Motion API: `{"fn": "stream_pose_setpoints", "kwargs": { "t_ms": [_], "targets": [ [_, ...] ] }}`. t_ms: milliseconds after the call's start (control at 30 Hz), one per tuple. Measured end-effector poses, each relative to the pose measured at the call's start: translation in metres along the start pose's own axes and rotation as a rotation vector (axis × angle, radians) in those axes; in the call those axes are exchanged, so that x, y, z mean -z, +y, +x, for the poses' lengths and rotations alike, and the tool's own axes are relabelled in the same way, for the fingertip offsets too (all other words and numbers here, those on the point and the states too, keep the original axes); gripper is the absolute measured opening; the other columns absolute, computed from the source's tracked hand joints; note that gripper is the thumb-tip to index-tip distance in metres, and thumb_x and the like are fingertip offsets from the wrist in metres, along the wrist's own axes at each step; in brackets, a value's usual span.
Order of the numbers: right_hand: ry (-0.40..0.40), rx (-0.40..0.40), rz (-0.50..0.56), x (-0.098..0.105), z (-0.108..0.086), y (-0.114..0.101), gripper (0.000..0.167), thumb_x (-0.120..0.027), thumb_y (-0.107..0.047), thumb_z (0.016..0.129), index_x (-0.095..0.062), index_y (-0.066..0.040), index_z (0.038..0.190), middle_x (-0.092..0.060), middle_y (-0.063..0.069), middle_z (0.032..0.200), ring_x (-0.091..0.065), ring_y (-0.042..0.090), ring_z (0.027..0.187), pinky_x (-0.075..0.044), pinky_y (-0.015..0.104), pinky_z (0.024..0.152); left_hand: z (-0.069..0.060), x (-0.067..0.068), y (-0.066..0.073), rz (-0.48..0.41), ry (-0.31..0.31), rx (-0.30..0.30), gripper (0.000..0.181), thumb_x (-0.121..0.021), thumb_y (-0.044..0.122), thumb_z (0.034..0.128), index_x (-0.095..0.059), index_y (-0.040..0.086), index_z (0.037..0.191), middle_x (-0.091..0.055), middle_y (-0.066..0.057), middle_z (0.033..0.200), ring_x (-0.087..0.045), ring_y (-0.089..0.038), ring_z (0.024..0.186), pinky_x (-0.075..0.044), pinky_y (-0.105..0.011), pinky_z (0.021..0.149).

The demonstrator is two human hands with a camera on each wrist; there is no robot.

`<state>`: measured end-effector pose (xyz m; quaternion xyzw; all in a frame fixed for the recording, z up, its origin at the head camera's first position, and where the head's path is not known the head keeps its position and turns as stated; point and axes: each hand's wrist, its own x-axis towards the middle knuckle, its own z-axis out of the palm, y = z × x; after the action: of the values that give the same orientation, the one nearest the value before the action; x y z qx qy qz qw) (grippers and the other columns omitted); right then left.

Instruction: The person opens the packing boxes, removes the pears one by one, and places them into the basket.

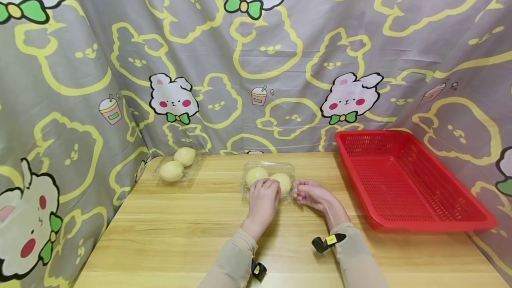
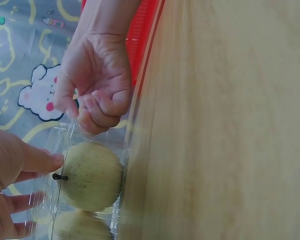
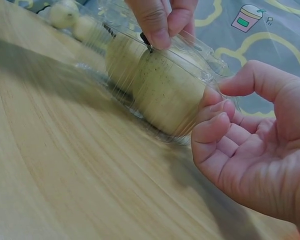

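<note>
Right hand [image 1: 314, 194]: thumb and forefinger pinch the right-hand end of a clear container [image 1: 269, 163]; the other fingers curl toward the palm. Left hand [image 1: 265, 197]: thumb at the near top edge, fingers across the lid, holding the edge lightly between them. The container sits on the table directly under the left hand. Whether its closure is fastened, I cannot tell from here.

Recommended handling of the rim: brace the body with the left hand, keep the right pinch at the corner, and apply force along the seam rather than down onto the fruit. Thin plastic will probably flex and may crack if twisted.

Within the grip: two round, pale yellow fruits [image 1: 281, 181], side by side, skins finely speckled, one dark stem showing near the left thumb. The container is glossy, ribbed and rigid-looking.

Left of the grip, well apart: a second clear container [image 1: 191, 173] with two similar fruits [image 1: 171, 171]. Right of the grip: a red basket [image 1: 434, 225], perforated plastic, flared rim. Beneath: a wood-grain table [image 1: 180, 234]. Beyond: a creased, printed curtain [image 1: 280, 52].
</note>
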<state>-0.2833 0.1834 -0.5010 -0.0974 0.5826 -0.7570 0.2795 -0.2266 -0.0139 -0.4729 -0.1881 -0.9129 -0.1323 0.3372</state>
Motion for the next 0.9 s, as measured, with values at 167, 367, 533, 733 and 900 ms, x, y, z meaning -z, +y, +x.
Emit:
{"fn": "stream_pose_setpoints", "kwargs": {
  "t_ms": [167,367,533,733,900],
  "targets": [
    [0.007,0.001,-0.017,0.0,0.001,0.0,0.027,-0.037,0.01,0.086,-0.049,-0.013,0.082,-0.055,-0.006,0.069,-0.05,0.005,0.059,-0.043,0.016,0.055,-0.001,0.0,0.0,-0.009,0.009,0.007,0.016,-0.079,0.015,0.0767,-0.064,0.019,0.075,-0.075,0.008,0.096,-0.067,-0.02,0.097,-0.051,-0.04,0.093],
    [0.018,0.012,-0.034,0.0,0.001,0.001,0.027,-0.036,0.011,0.086,-0.048,-0.013,0.083,-0.055,-0.006,0.069,-0.049,0.005,0.058,-0.042,0.017,0.054,0.0,0.0,-0.001,-0.019,0.023,0.002,0.017,-0.08,0.014,0.0757,-0.064,0.019,0.074,-0.075,0.007,0.094,-0.067,-0.02,0.096,-0.052,-0.038,0.092],
    [0.033,0.01,-0.033,-0.002,0.002,0.004,0.026,-0.037,0.011,0.086,-0.047,-0.013,0.084,-0.054,-0.006,0.069,-0.048,0.005,0.058,-0.04,0.016,0.053,-0.002,-0.001,-0.002,-0.02,0.015,0.006,0.017,-0.08,0.015,0.0761,-0.064,0.02,0.074,-0.075,0.007,0.095,-0.067,-0.021,0.096,-0.051,-0.038,0.093],
    [0.038,0.01,-0.025,-0.004,0.004,0.006,0.026,-0.037,0.012,0.084,-0.047,-0.013,0.082,-0.053,-0.005,0.069,-0.046,0.005,0.058,-0.039,0.016,0.052,0.0,0.002,-0.005,-0.037,0.02,-0.001,0.016,-0.08,0.013,0.0758,-0.065,0.018,0.074,-0.075,0.006,0.091,-0.067,-0.02,0.092,-0.053,-0.039,0.088],
    [0.024,0.018,-0.04,-0.007,0.005,0.008,0.027,-0.039,0.012,0.084,-0.048,-0.013,0.085,-0.053,-0.006,0.07,-0.045,0.005,0.058,-0.039,0.016,0.053,0.014,0.021,-0.005,-0.095,0.104,0.018,0.016,-0.08,0.011,0.0748,-0.066,0.018,0.077,-0.075,0.004,0.086,-0.068,-0.021,0.086,-0.056,-0.037,0.077]
  ]
}}
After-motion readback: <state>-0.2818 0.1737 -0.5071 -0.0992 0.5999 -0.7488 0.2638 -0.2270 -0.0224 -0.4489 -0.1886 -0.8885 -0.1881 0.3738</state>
